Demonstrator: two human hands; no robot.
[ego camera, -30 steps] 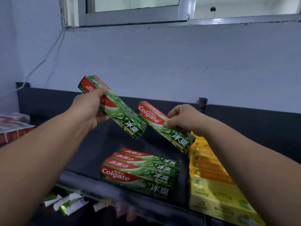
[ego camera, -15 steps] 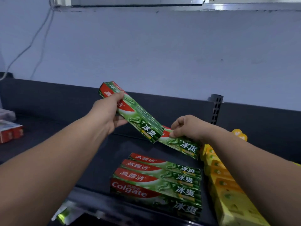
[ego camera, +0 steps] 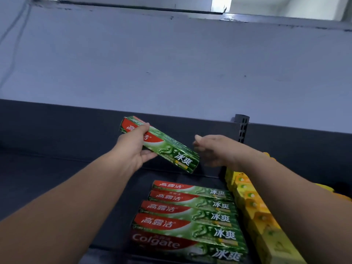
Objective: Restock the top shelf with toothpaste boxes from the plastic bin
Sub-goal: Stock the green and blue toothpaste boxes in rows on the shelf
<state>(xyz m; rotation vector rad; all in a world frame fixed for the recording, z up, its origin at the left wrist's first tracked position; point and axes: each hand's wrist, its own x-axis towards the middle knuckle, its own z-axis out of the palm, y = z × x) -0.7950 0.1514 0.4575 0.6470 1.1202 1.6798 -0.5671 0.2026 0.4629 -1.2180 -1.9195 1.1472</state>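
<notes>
Boxes of green Colgate toothpaste [ego camera: 188, 216] lie stacked on the dark shelf [ego camera: 57, 178] below both hands, yellow boxes [ego camera: 255, 210] beside them. Beyond, the left hand [ego camera: 133, 151] pinches a tilted Colgate box [ego camera: 171, 151]; the right hand [ego camera: 213, 149], just beside its lower end, is loosely curled, holding nothing.

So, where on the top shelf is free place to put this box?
Bare shelf lies left of the green boxes, and a narrow strip behind them, under the held box. Crowded: the right, where yellow boxes adjoin the green ones.
</notes>
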